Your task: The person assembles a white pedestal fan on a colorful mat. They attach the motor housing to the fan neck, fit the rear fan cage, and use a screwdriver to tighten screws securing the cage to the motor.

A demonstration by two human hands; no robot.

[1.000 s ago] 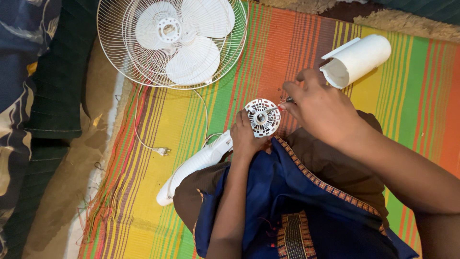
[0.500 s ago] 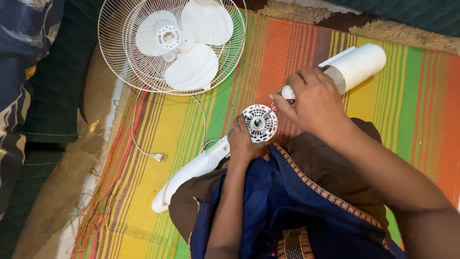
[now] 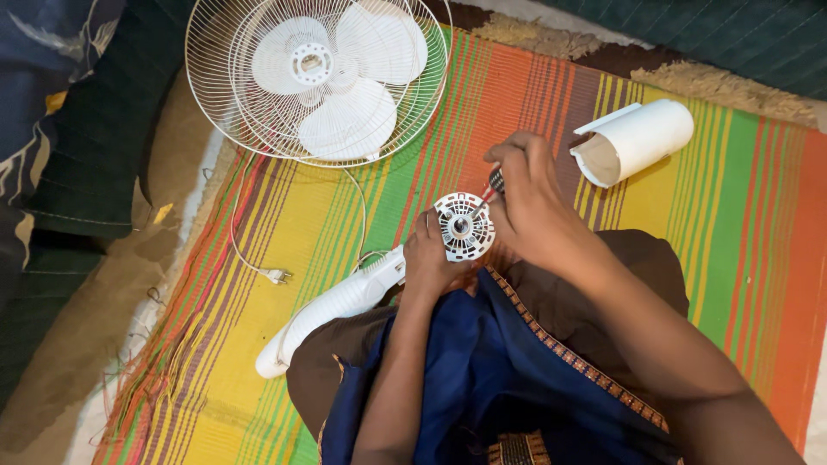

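Your left hand (image 3: 431,254) holds the round white motor (image 3: 464,226) up over your lap, fingers wrapped tight around its back. Your right hand (image 3: 534,202) pinches a screwdriver (image 3: 488,191), with the tip poking into the motor's face. If the tip slips out of its spot, it could jab your left thumb, which sits just beside it. A loose screw could drop into your blue cloth (image 3: 508,362) or the stripy mat (image 3: 741,215) and be hard to find. The white arm (image 3: 332,312) lies under your left wrist, so it could roll if you bump it. The fan cage (image 3: 317,77) and the white tube (image 3: 636,140) lie well apart from your hands. The mat on your right side has open room.
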